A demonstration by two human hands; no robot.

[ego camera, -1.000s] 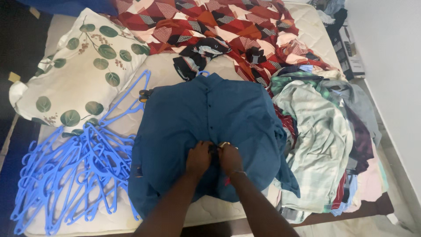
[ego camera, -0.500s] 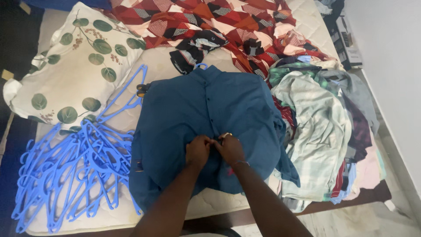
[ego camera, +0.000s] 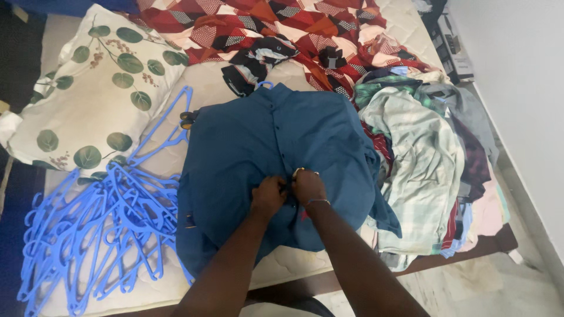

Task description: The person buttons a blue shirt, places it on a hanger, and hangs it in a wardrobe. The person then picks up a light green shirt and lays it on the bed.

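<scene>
- Buttoning looks to be the step in hand: both hands meet on the front placket of the dark blue button-up cotton shirt [ego camera: 276, 158], which lies face up across the middle of the quilted cream mattress [ego camera: 205, 88] with a blue hanger hook poking out at its collar.
- Left hand [ego camera: 268, 196] has its grip pinched together on the shirt's edge at the placket, low on the shirt front.
- Right hand [ego camera: 308, 186], with a ring and a thin bracelet, is touching the left, its grip likewise closed on the cloth at the same spot; the button itself is hidden under the fingers.
- Buttons above the hands appear done up; those below the hands I cannot make out.
- Next move, as I judge it, calls for a fine push of button through hole while the other side holds the cloth taut.
- Left of the shirt, a tangled heap of bright blue plastic hangers [ego camera: 100, 229] touches its edge; beyond them sits a white pillow printed with green leaves [ego camera: 94, 82].
- Right of the shirt, a pile of mixed checked and plain garments [ego camera: 429, 158]; above it, a red patterned sheet [ego camera: 282, 29].
</scene>
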